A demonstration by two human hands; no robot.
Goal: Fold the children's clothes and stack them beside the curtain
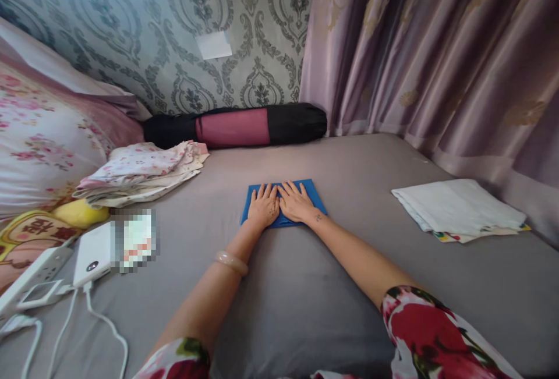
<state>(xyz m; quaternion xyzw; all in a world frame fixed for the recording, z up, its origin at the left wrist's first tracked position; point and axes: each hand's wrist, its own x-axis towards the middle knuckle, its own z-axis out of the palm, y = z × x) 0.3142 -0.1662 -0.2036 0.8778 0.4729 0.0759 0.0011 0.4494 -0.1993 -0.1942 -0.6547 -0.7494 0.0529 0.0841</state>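
On grey bedsheet (362, 192), near centre: blue cloth (316, 195), folded into a flat rectangle, under both hands. Left hand (264, 209) on its left half, palm down, fingers straight, slightly spread, released. Right hand (296, 201) just beside, on right half, same pose: palm down, fingers extended with small gaps, released. Fingertips of both on cloth close to far edge, pointing toward patterned wall (131, 24). Pressing hard or just resting, can't tell. Thumbs side by side at the middle; touching or slightly apart, can't tell.

Hidden: most of cloth's middle, beneath palms and fingers. Fold layers hard to count. Cut off at bottom edge: floral sleeves (441, 332), white cables (116, 332). Cut off at left: floral pillow (39, 140), power strip (39, 274). Cut off at right and top: curtain (393, 47). Blurred to blocks, unreadable: patch (138, 239) right of white power bank (92, 254). Well apart from hands: white folded cloth (458, 207) to the right; floral cloth pile (148, 169) to the left; long black-and-pink bag (233, 127) along wall.
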